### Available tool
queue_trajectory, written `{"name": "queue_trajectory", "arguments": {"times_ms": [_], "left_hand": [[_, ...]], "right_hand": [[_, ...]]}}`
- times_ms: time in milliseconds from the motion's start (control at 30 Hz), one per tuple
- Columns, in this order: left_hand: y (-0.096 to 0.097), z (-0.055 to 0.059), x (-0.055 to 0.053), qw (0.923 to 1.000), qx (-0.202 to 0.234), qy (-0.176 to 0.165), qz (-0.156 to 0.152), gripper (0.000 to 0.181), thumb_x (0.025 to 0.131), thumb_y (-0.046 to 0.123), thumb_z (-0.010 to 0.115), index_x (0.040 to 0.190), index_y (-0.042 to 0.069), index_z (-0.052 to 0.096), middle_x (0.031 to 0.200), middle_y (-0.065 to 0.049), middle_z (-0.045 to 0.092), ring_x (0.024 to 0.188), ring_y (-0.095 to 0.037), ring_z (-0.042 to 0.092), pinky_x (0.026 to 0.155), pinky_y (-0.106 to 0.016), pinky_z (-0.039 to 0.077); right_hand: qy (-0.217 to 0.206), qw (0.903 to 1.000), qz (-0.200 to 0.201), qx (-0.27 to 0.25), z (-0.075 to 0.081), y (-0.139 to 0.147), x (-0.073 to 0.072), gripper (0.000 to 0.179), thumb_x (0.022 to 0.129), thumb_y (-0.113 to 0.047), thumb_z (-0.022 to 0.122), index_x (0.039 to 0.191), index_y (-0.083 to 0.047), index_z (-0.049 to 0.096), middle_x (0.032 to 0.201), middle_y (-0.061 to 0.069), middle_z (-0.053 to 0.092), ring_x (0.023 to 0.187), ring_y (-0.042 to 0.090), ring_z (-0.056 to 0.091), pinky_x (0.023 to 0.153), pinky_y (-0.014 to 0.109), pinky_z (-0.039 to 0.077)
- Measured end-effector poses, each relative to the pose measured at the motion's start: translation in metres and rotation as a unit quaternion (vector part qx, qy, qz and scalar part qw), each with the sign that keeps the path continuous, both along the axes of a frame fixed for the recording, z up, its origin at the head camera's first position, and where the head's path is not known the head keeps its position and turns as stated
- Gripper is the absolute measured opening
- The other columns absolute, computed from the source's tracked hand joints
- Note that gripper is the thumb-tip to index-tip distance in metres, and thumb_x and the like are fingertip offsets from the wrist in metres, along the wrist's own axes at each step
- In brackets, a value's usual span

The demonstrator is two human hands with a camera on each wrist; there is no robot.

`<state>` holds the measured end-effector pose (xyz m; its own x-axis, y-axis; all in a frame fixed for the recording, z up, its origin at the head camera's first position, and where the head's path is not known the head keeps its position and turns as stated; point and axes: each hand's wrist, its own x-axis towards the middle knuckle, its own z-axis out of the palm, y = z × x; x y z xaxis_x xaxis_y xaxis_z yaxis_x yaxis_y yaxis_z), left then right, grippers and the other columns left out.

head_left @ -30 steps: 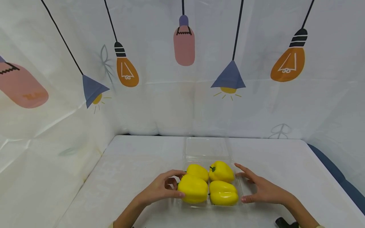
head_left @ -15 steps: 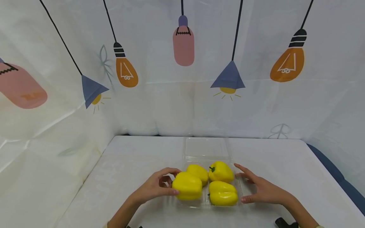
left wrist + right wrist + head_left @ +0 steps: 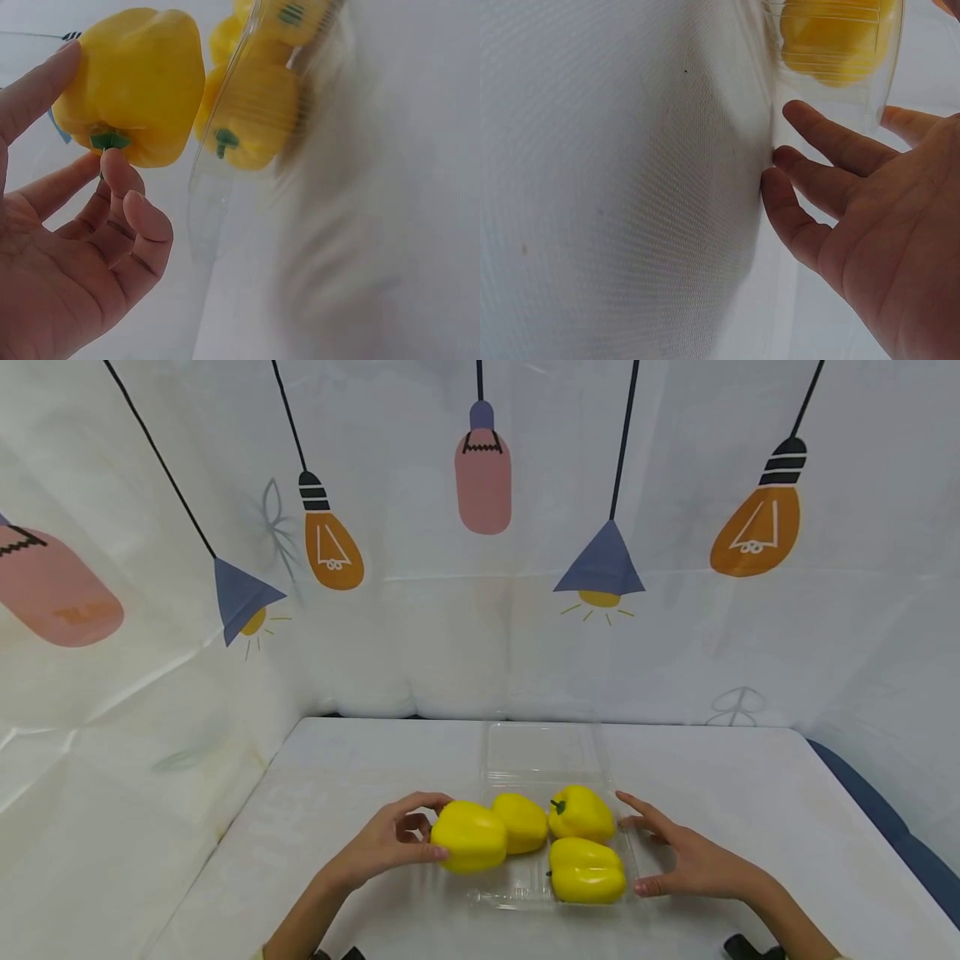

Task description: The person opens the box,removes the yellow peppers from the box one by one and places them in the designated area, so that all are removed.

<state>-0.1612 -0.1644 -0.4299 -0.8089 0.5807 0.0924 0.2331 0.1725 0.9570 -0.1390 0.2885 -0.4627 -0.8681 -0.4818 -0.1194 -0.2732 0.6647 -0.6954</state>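
In the head view my left hand grips a yellow bell pepper over the left side of a clear plastic container. The left wrist view shows this hand pinching the held pepper at its stem end, raised beside the container wall. Three more yellow peppers lie in the container: one at the back left, one at the back right, one at the front right. My right hand rests at the container's right side with its fingers spread; a fingertip meets the wall.
The container's clear lid lies folded back toward the rear of the white table. A black object shows beside the right forearm at the bottom edge. A white printed curtain hangs behind and at the left.
My left hand has lifted the front-left pepper and carried it leftward and slightly up, baring the container's front-left part. My right hand has stayed where it was.
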Motion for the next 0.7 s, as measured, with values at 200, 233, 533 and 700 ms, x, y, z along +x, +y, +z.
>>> {"name": "queue_trajectory", "arguments": {"times_ms": [200,233,533,700], "left_hand": [[-0.009,0.0,-0.004,0.9999,0.0,0.007,0.01,0.051,0.086,0.011,0.077,0.133,0.013,0.057,0.127,-0.013,0.056,0.085,-0.026,0.057,0.072,-0.034,0.055],[-0.01,0.001,-0.005,0.9999,-0.004,0.007,0.015,0.051,0.086,0.012,0.077,0.133,0.014,0.058,0.126,-0.013,0.056,0.085,-0.026,0.057,0.072,-0.034,0.055],[-0.025,0.0,-0.012,0.9989,-0.015,0.002,0.043,0.053,0.085,0.013,0.078,0.134,0.012,0.057,0.124,-0.015,0.055,0.085,-0.026,0.058,0.071,-0.033,0.054],[-0.032,-0.002,-0.015,0.9976,-0.024,0.01,0.065,0.053,0.084,0.013,0.079,0.133,0.012,0.058,0.122,-0.014,0.055,0.085,-0.027,0.059,0.072,-0.033,0.054]], "right_hand": [[0.007,1.0,0.005,0.002,-0.001,0.001,0.0,0.106,0.08,-0.045,0.079,0.158,-0.022,0.011,0.14,0.014,0.05,0.125,0.043,0.049,0.094,0.059,0.044],[0.007,1.0,0.006,0.002,-0.001,0.001,0.0,0.106,0.081,-0.045,0.079,0.158,-0.022,0.011,0.14,0.014,0.05,0.125,0.043,0.049,0.094,0.059,0.045],[0.008,0.9999,0.006,0.003,0.0,0.0,0.0,0.106,0.08,-0.045,0.079,0.158,-0.022,0.011,0.14,0.014,0.05,0.125,0.043,0.049,0.094,0.059,0.044],[0.002,1.0,0.002,0.0,-0.001,0.0,0.0,0.106,0.08,-0.045,0.079,0.158,-0.022,0.011,0.14,0.016,0.05,0.125,0.044,0.048,0.094,0.06,0.044]]}}
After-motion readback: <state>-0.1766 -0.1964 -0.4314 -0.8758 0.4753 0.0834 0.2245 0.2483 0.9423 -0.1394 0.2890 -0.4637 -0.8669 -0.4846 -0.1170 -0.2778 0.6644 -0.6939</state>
